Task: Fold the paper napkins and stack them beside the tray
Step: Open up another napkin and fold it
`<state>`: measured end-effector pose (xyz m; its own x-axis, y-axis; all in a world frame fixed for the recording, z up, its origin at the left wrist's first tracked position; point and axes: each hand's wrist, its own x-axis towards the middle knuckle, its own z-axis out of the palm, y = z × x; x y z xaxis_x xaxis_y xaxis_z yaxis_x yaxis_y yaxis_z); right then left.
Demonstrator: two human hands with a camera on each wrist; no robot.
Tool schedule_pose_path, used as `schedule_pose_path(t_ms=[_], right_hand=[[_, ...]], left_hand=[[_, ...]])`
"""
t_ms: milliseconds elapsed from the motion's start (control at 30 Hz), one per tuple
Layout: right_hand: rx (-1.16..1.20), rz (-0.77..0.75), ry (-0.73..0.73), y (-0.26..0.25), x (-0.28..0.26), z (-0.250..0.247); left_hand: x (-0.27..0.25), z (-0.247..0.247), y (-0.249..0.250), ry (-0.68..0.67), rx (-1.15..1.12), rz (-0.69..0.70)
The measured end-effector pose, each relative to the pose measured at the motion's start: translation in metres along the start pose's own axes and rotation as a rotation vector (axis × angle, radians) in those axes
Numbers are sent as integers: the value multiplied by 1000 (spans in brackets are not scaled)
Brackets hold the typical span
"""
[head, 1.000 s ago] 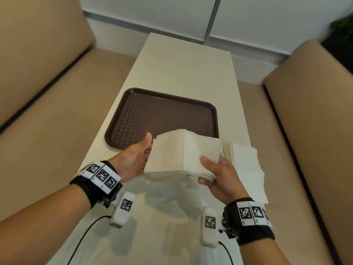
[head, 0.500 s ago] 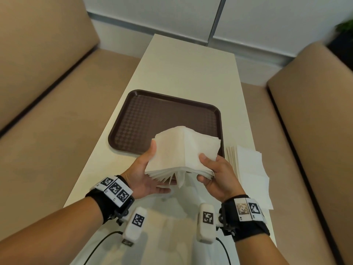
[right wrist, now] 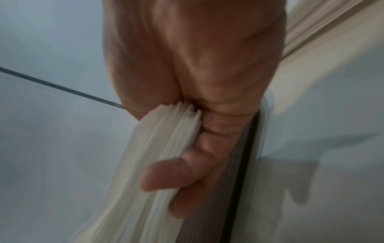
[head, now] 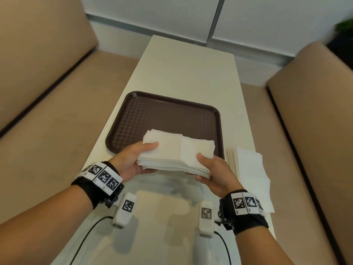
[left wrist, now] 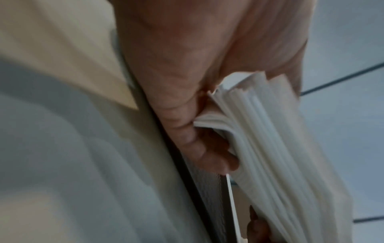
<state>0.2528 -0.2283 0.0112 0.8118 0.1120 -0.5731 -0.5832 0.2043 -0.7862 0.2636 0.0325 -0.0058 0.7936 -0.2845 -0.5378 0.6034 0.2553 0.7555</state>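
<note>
A thick bundle of white paper napkins [head: 177, 152] is held level above the near edge of the dark brown tray [head: 168, 115]. My left hand [head: 131, 161] grips its left end, thumb on top and fingers underneath. My right hand [head: 212, 169] grips its right end the same way. The left wrist view shows the napkin edges [left wrist: 261, 139] pinched against my fingers [left wrist: 195, 148]. Curled under the napkin bundle [right wrist: 158, 156] in the right wrist view are my right fingers [right wrist: 166, 174]. A second pile of white napkins [head: 248, 169] lies on the table to the right of the tray.
The long cream table [head: 191, 73] runs away from me between two tan bench seats [head: 47, 121]. A white wall closes the far end. Cables trail from both wrist cameras over the near table surface.
The bundle was tilted up and fanned at its lower edge; now it lies flat and squared. My left thumb has moved onto its top, and both hands grip the ends.
</note>
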Motion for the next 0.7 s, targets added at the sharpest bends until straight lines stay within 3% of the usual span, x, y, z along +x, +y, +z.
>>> schedule_pose_path(t_ms=[200, 467, 700], right_hand=[[10, -90, 0, -7, 18, 1], [-215, -144, 174, -22, 69, -3], [-432, -156, 324, -19, 94, 0]], left_hand=[[23, -1, 18, 115, 171, 30], [71, -12, 40, 329, 347, 102], [92, -21, 37, 467, 675, 179]])
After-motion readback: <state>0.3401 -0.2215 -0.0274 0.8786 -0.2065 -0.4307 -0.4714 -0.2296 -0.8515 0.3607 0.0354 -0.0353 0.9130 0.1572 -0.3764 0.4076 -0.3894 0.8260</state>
